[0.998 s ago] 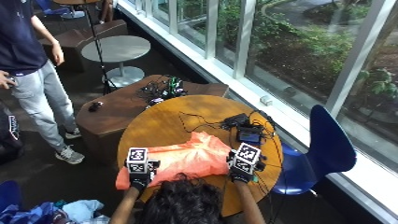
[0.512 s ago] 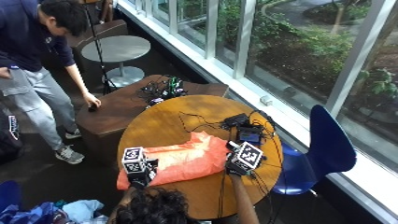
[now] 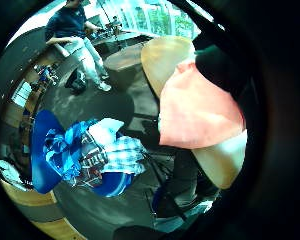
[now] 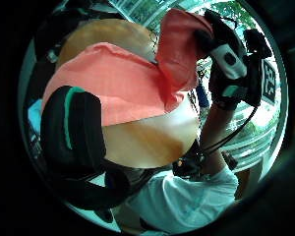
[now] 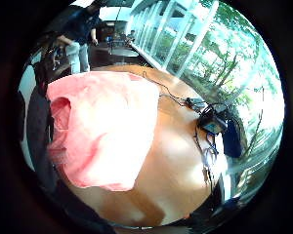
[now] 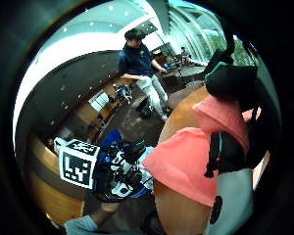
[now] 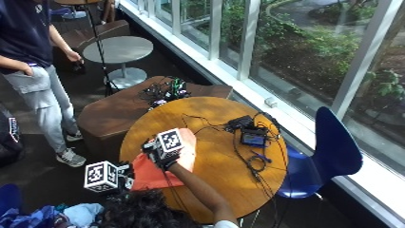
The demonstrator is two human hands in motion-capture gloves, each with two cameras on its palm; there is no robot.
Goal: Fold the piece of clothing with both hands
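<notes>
Your right hand [image 7: 167, 158] pinches the orange soft cloth garment [image 7: 154, 175] at the round wooden bench's [image 7: 215, 175] left edge, folding it over. Your left hand's [image 7: 126, 178] fingers: I cannot tell. Much cloth overhangs that edge, so it could slide off.
</notes>
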